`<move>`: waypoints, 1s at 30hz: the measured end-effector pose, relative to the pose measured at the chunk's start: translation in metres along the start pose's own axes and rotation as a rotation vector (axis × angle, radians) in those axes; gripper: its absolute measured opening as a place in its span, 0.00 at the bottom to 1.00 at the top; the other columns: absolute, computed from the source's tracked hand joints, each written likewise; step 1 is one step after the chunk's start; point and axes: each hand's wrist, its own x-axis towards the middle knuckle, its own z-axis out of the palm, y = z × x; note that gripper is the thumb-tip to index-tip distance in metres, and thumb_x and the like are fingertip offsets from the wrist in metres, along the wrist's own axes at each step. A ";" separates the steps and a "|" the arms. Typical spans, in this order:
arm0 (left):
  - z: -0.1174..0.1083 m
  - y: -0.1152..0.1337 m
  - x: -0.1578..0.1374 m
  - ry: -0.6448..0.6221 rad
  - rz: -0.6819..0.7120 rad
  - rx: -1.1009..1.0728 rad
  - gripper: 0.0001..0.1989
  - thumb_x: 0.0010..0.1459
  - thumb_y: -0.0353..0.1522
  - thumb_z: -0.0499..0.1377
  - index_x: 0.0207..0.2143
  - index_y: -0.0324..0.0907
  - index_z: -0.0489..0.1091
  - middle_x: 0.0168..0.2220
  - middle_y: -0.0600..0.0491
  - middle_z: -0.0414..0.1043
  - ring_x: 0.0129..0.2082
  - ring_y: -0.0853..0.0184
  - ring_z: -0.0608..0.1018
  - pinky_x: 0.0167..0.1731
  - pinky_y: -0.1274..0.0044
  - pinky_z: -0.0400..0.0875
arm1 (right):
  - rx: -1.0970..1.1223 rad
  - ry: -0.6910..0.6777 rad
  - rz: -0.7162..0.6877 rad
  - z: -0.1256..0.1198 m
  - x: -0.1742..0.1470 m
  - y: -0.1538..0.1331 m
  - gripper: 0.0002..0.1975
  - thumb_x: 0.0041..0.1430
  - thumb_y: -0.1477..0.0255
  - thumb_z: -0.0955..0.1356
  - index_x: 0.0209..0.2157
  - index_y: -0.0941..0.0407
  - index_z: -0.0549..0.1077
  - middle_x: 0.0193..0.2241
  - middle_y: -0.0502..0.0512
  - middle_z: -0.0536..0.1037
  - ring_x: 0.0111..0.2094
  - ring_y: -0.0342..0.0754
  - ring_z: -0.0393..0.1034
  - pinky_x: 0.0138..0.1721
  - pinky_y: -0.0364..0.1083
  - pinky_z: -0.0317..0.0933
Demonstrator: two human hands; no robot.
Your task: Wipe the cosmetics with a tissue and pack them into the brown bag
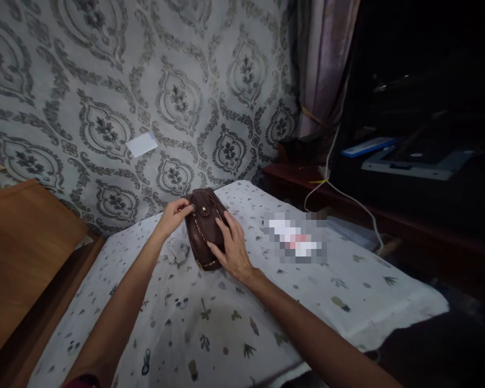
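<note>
A dark brown handbag (pixel 214 230) with a round gold clasp and gold chain or zip trim along its edges lies on the patterned white cloth. At its upper left edge, my left hand (pixel 174 216) has thumb and forefinger pinched together on the bag; the small part between the fingertips is hidden. My right hand (pixel 235 245) rests on the lower right side of the bag, its fingers apart and thumb stretched toward the trim. A crumpled pale grey wad (pixel 178 252) lies on the cloth just left of the bag.
The white printed cloth (pixel 218 345) covers the surface ahead. A blurred-out item (pixel 295 238) lies to the right. White cables (pixel 350 195) hang beside a dark shelf holding a grey device (pixel 412 164). A wooden panel (pixel 24 248) stands left; patterned wallpaper (pixel 178 91) is behind.
</note>
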 end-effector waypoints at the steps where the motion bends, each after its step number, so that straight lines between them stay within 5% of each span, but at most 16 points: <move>1: 0.001 0.002 0.003 -0.012 0.000 -0.007 0.13 0.52 0.42 0.60 0.29 0.41 0.68 0.26 0.56 0.66 0.29 0.68 0.68 0.31 0.78 0.61 | 0.015 0.025 0.027 -0.001 -0.001 0.000 0.30 0.65 0.64 0.63 0.65 0.57 0.54 0.65 0.70 0.55 0.66 0.62 0.50 0.62 0.65 0.55; 5: 0.014 0.013 0.021 -0.037 -0.001 -0.021 0.17 0.47 0.41 0.65 0.38 0.41 0.71 0.32 0.54 0.71 0.34 0.66 0.72 0.36 0.77 0.65 | 0.046 0.080 0.127 -0.003 -0.003 0.002 0.24 0.65 0.64 0.64 0.59 0.57 0.61 0.62 0.69 0.58 0.63 0.62 0.55 0.60 0.64 0.58; 12: 0.036 0.019 0.045 -0.086 -0.004 0.102 0.14 0.47 0.42 0.64 0.26 0.39 0.72 0.21 0.58 0.66 0.23 0.70 0.67 0.26 0.78 0.59 | -0.004 0.077 0.069 -0.003 -0.003 0.005 0.19 0.66 0.66 0.63 0.55 0.57 0.65 0.61 0.69 0.59 0.61 0.61 0.56 0.59 0.64 0.58; 30: 0.053 0.024 0.031 0.105 -0.092 -0.018 0.12 0.48 0.38 0.63 0.20 0.41 0.66 0.18 0.59 0.63 0.21 0.71 0.64 0.24 0.78 0.58 | -0.114 0.020 0.061 0.000 -0.003 0.005 0.19 0.66 0.64 0.63 0.55 0.58 0.67 0.62 0.71 0.59 0.62 0.63 0.56 0.58 0.65 0.59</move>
